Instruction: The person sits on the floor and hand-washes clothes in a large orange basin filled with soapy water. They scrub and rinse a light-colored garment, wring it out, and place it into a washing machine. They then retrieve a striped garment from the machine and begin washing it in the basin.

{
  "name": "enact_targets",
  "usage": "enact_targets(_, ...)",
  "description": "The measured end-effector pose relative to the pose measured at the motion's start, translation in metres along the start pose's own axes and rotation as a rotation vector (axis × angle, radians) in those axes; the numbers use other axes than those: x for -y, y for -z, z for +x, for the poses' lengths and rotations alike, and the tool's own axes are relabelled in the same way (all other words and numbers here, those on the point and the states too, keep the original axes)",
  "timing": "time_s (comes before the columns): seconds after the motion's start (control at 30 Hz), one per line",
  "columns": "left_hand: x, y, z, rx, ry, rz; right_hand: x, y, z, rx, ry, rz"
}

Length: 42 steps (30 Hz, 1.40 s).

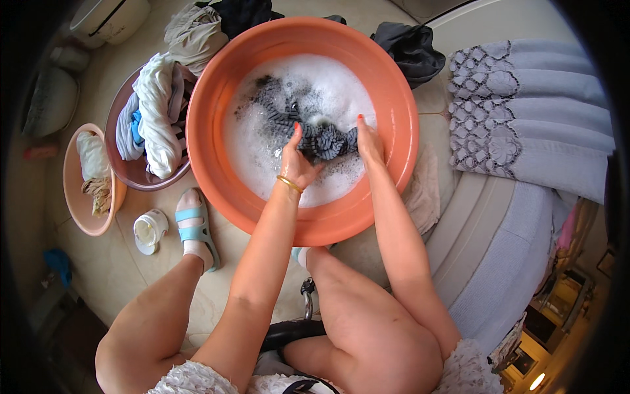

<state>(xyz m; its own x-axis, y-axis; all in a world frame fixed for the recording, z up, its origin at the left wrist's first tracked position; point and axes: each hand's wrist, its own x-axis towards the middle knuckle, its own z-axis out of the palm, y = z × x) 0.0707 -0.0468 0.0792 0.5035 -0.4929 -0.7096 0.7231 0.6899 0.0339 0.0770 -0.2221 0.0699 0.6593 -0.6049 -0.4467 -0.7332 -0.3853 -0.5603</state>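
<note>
A large orange plastic basin point(211, 192) holds white suds point(339, 81) and a wet dark striped garment point(330, 140). My right hand point(369, 143) grips the garment's bunched right end near the basin's right side. Beside the garment's lower left part is my left hand point(298, 162), its thumb up against the cloth; its fingers are partly hidden in the suds, so its hold is unclear. The garment's far end trails up and left, partly under foam. A gold bangle circles my left wrist.
A purple basin point(147, 184) with twisted white laundry and a small peach basin point(74, 212) stand left, near an opened white tub point(150, 226). Dark clothes point(411, 51) lie behind the orange basin. A lace-edged cover point(541, 108) drapes a seat on the right.
</note>
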Motion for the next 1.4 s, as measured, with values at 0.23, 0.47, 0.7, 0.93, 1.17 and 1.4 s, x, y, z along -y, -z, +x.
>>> enact_targets(0.23, 0.000, 0.032, 0.019, -0.169, 0.139, 0.101, 0.003, -0.050, -0.031, 0.429, 0.332, -0.721)
enact_targets(0.47, -0.011, 0.023, 0.019, -0.009, 0.207, 0.041, 0.039, -0.016, -0.083, 0.286, 0.352, -0.161)
enact_targets(0.7, -0.026, 0.021, 0.021, 0.692, 0.451, -0.363, 0.057, -0.016, -0.173, 0.042, 0.793, -0.169)
enact_targets(0.93, -0.013, 0.032, 0.027, 0.351, -0.153, 0.002, 0.067, -0.038, -0.142, -0.139, 0.710, -0.278)
enact_targets(1.17, -0.007, 0.027, 0.023, 0.067, -0.139, -0.108, 0.080, -0.032, -0.079, -0.017, 0.097, -0.338)
enact_targets(1.4, -0.010, -0.001, -0.002, -0.225, 0.165, 0.089, 0.002, -0.037, -0.046, 0.092, 0.240, -0.596)
